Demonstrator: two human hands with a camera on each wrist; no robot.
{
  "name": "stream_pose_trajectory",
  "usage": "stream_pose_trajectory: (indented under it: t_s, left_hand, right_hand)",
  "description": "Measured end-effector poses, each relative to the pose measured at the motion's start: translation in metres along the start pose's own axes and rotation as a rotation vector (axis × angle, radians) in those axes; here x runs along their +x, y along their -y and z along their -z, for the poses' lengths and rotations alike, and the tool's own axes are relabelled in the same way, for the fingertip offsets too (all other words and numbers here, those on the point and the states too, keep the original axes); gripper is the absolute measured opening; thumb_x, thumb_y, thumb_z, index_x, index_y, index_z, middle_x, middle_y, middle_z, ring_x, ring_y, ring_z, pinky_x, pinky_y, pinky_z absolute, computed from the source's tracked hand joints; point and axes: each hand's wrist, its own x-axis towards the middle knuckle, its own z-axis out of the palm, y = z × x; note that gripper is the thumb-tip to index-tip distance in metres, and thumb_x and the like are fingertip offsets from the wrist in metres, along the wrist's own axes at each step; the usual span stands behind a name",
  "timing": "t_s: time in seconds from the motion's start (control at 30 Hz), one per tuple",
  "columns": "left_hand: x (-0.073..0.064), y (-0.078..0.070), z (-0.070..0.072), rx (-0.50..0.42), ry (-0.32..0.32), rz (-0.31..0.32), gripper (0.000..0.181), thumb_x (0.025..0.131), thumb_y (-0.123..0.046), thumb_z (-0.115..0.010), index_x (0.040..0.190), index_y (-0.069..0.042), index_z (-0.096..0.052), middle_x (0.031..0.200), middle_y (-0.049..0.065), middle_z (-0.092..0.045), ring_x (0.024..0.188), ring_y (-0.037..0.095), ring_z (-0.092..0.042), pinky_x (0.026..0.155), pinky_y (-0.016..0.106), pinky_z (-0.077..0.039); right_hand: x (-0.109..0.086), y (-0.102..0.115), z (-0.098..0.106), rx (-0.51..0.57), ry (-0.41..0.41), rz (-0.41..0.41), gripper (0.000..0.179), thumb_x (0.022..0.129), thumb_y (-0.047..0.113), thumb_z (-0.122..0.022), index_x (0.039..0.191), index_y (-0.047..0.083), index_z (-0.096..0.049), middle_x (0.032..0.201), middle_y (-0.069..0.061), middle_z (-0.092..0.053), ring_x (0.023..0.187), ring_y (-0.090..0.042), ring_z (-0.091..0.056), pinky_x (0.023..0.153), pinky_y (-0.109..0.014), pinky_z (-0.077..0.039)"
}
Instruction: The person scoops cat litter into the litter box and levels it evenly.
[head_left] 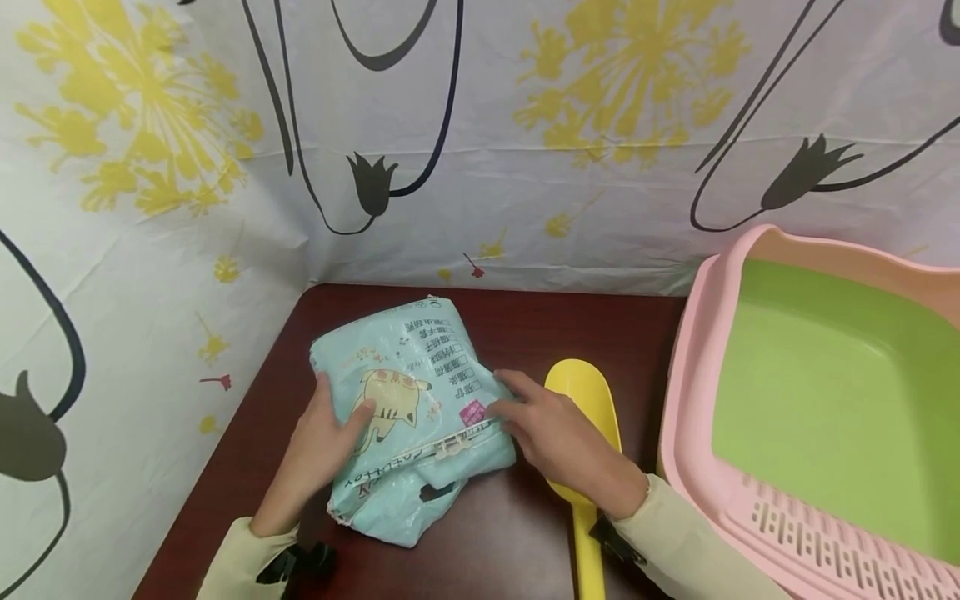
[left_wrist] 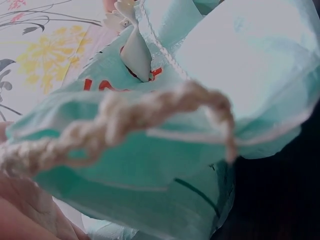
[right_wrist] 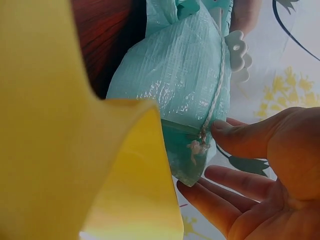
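A light blue cat litter bag (head_left: 405,350), printed with a cat and upside-down writing, lies on the dark red table. My left hand (head_left: 318,442) holds its left side, thumb on the printed face and the other fingers largely hidden. At the right edge, my right hand (head_left: 562,437) touches the bag with nearly straight fingers. The right wrist view shows the thumb (right_wrist: 227,132) beside a corner where a string (right_wrist: 215,95) ends. A white flower-shaped piece (right_wrist: 239,55) sits along the seam. Twisted cord (left_wrist: 140,117) crosses the left wrist view.
Partly under my right forearm lies a yellow scoop (head_left: 581,387). To the right stands a large pink litter tray (head_left: 693,400) with a green inside and a perforated ledge. Patterned cloth (head_left: 480,208) hangs behind and at left. Dark table (head_left: 600,317) surrounds the bag.
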Motion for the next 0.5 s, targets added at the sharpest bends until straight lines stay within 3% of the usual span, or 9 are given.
stream_pose_trajectory:
  t_s: [0.5]
  left_hand:
    - [0.0041,-0.0067,-0.0038,-0.009,0.015,0.011,0.102,0.113,-0.043,-0.057,0.17,0.007,0.011,0.178,0.035,-0.001,0.164,0.052,-0.009,0.129,0.068,-0.018]
  right_hand:
    - [0.0019,-0.0038,0.0007,-0.011,-0.024,-0.045,0.028,0.096,-0.002,-0.081,0.12,0.012,-0.082,0.149,-0.022,-0.061,0.088,-0.024,-0.076,0.077,-0.037,-0.063]
